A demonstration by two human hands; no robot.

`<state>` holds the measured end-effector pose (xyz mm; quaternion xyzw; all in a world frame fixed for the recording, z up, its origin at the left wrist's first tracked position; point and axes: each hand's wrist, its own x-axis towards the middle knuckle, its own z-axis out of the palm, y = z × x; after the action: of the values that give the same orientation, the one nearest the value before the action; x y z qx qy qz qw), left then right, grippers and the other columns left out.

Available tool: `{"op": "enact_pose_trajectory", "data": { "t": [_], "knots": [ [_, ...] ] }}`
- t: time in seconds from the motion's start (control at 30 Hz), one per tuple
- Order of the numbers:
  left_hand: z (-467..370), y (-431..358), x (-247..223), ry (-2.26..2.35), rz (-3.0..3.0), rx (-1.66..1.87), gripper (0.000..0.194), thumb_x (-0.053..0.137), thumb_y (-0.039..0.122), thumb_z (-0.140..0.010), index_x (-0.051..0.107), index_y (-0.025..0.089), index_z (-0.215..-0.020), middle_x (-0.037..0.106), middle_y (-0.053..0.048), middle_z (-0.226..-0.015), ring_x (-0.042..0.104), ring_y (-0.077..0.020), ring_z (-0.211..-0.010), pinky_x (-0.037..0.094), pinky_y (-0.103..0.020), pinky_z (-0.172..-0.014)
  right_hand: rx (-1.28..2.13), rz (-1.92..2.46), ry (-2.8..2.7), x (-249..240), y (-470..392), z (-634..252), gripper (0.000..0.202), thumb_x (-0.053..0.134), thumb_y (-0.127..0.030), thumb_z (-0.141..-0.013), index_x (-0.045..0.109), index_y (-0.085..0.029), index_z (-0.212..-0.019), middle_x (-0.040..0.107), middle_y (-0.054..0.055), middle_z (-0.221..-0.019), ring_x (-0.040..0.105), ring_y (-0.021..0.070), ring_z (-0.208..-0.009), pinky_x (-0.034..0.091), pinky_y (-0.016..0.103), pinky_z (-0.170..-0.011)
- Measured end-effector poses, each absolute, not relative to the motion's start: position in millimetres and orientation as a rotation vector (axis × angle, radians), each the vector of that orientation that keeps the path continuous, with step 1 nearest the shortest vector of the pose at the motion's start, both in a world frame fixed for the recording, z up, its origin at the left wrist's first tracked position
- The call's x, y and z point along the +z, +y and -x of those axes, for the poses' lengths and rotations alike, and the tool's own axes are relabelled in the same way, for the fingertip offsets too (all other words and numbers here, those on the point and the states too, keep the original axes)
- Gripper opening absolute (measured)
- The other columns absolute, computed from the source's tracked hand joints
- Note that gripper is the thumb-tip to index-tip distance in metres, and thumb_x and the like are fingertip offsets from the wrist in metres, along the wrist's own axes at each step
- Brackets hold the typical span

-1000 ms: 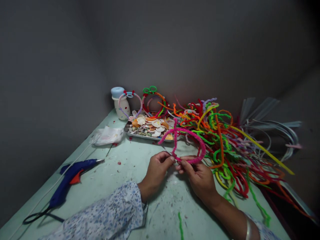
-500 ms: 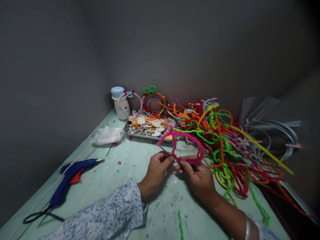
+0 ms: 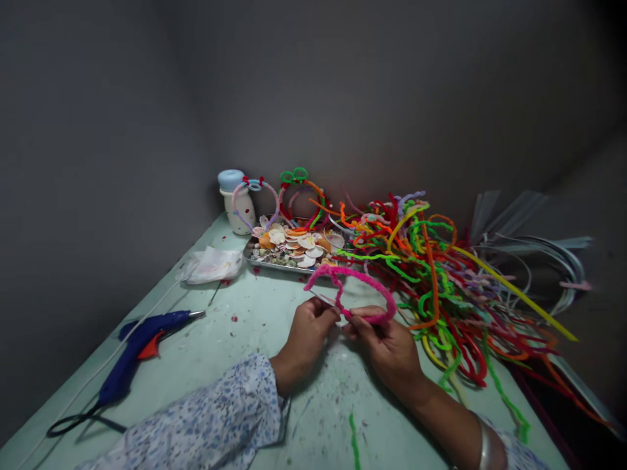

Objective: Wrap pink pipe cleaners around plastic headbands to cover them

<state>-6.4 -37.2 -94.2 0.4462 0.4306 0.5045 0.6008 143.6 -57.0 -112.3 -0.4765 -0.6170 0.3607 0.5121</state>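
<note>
A fuzzy pink pipe cleaner band (image 3: pixel 373 282), bent into a loop, is held above the table. My left hand (image 3: pixel 309 331) pinches it near the loop's lower left, where a thin pale strip shows beside the pink fuzz. My right hand (image 3: pixel 386 346) grips the lower edge of the loop, with the thumb on top. The fingertips of both hands are close together. Behind the loop lies a metal tray (image 3: pixel 279 266) of shells and small pieces.
A blue glue gun (image 3: pixel 125 365) lies at left near a white packet (image 3: pixel 211 266). A jar (image 3: pixel 238 209) and two decorated hoops stand at the back. Tangled pipe cleaners (image 3: pixel 431 274) spread on the right, beside clear strips. One green piece (image 3: pixel 353 440) lies in front.
The upper part of the pink loop has tilted down and looks flatter. Both hands have stayed nearly in place, still holding it.
</note>
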Motion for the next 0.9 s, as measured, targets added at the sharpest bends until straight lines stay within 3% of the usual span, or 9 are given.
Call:
{"op": "enact_pose_trajectory", "data": {
  "t": [0.2,0.37,0.47,0.63,0.9],
  "knots": [
    [6.6,-37.5,-90.0,0.969,-1.052,1.173,0.011,0.062,0.024,-0.078,0.062,0.014,-0.082,0.058,-0.001,-0.072,0.049,-0.0121,-0.066,0.039,-0.024,-0.066,0.986,1.21,-1.335,-111.0,-55.2,-142.0,0.028,0.06,-0.043,-0.086,0.065,-0.017,-0.093,0.073,0.005,-0.071,0.071,0.0193,-0.063,0.058,0.029,-0.06],
    [13.0,-30.6,-88.0,1.185,-1.006,1.472,0.022,0.064,0.031,-0.079,0.056,0.019,-0.096,0.054,0.001,-0.08,0.049,-0.0123,-0.072,0.039,-0.022,-0.066,0.989,1.286,-1.255,-110.9,-51.8,-144.1,0.036,0.061,-0.05,-0.082,0.065,-0.015,-0.093,0.074,0.008,-0.072,0.071,0.0214,-0.062,0.059,0.031,-0.06],
    [16.8,-27.9,-80.4,1.242,-1.076,1.592,0.018,0.064,0.03,-0.079,0.056,0.019,-0.092,0.053,0.001,-0.079,0.049,-0.0125,-0.072,0.04,-0.022,-0.068,0.974,1.304,-1.25,-110.2,-51.0,-144.0,0.037,0.062,-0.051,-0.082,0.065,-0.016,-0.093,0.074,0.008,-0.072,0.071,0.0215,-0.061,0.059,0.032,-0.06],
    [15.6,-31.5,-63.2,1.148,-1.329,1.477,0.022,0.067,0.029,-0.078,0.069,0.018,-0.097,0.061,-0.002,-0.082,0.054,-0.0151,-0.075,0.042,-0.025,-0.07,0.96,1.282,-1.324,-110.2,-52.6,-142.6,0.031,0.06,-0.047,-0.084,0.065,-0.018,-0.093,0.073,0.006,-0.073,0.071,0.0213,-0.064,0.059,0.032,-0.062],
    [19.4,-27.0,-56.4,1.289,-1.415,1.409,0.014,0.065,0.029,-0.078,0.071,0.016,-0.076,0.059,-0.001,-0.07,0.051,-0.0131,-0.065,0.039,-0.024,-0.061,0.992,1.251,-1.335,-109.9,-55.7,-143.2,0.03,0.06,-0.046,-0.086,0.066,-0.017,-0.092,0.074,0.006,-0.075,0.071,0.0202,-0.066,0.058,0.03,-0.063]
  ]
}}
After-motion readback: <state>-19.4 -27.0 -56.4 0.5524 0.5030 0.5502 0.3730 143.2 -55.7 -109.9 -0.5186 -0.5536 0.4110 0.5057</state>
